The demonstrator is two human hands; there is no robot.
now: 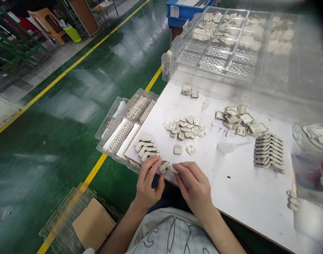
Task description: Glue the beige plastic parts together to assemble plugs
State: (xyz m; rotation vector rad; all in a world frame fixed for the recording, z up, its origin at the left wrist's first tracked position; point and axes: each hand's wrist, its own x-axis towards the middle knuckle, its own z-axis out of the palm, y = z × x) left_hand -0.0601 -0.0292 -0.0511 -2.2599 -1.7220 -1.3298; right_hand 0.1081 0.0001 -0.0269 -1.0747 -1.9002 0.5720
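Near the table's front edge, my right hand (pixel 194 181) pinches a small beige plastic piece (pixel 174 169) between thumb and fingertips. Just left of it is another curved beige piece (pixel 165 166), close to the fingertips of my left hand (pixel 148 181). My left thumb and fingers are apart, with the fingertips at the near end of a row of nested beige pieces (pixel 145 148). Whether they touch that row is hard to see. Beyond my hands lie two single flat pieces, a rounded one (pixel 177 149) and a frame-like one (pixel 190 149).
A loose pile of flat pieces (pixel 186 127) and a pile of deeper pieces (pixel 240 120) lie on the white tabletop (pixel 246 197). A stacked row (pixel 269 153) stands right, beside a white scoop-like tool (pixel 227 147). Clear compartment trays (pixel 216 60) sit behind; filled trays (pixel 119 130) adjoin the left edge.
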